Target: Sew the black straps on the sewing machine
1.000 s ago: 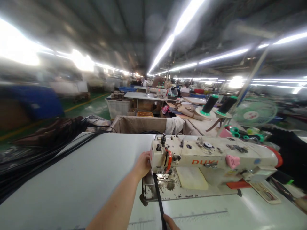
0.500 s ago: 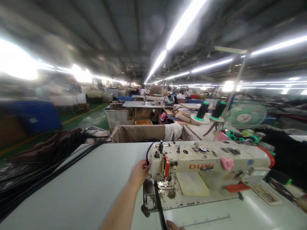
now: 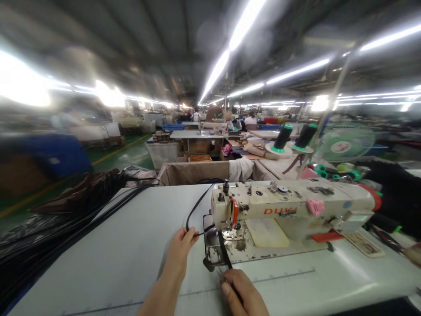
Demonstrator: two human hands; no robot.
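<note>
The left hand (image 3: 180, 245) pinches a thin black strap (image 3: 194, 210) where it loops up beside the head of the cream industrial sewing machine (image 3: 289, 208). The right hand (image 3: 241, 292) presses closed fingers on the same strap's flat run, just in front of the machine's worn metal bed plate (image 3: 230, 245), on the pale grey worktable (image 3: 108, 245). More black straps (image 3: 49, 237) trail along the table's left edge.
</note>
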